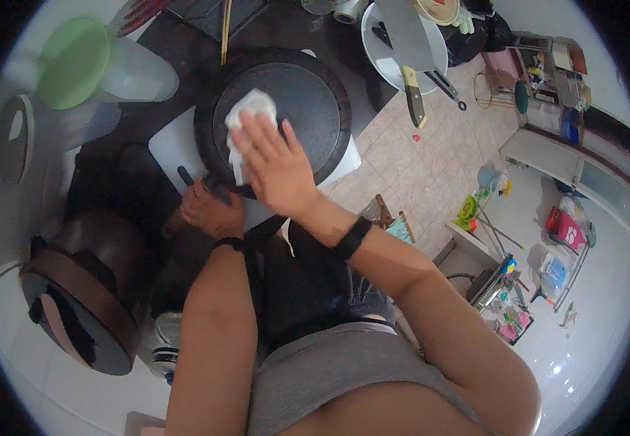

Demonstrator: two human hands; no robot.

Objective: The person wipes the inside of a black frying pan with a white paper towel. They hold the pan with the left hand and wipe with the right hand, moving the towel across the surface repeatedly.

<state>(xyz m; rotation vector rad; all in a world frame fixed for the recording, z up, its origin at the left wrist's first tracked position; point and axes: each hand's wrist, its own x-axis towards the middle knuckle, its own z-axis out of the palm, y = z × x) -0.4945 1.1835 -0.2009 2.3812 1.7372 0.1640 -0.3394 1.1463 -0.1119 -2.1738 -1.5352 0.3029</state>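
A round black pan (315, 109) lies over a white cutting board (170, 144) on the dark countertop. My right hand (276, 163) is flat with fingers spread, pressing a crumpled white cloth or paper towel (255, 103) against the pan's flat surface. At the pan's near left edge, my left hand (214, 210) is curled around what looks like its handle, partly hidden by the fingers. A short black handle-like piece (185, 175) sticks out beside those fingers. Whether the pan lies face up or face down is unclear.
Chopsticks (226, 32) lie beyond the pan. At the back right, a cleaver (408, 49) and tongs (444, 87) rest across a white bowl (372, 38), their handles over the edge. A green-topped container (75, 62) stands left, and a brown-and-black cooker (86, 310) near left.
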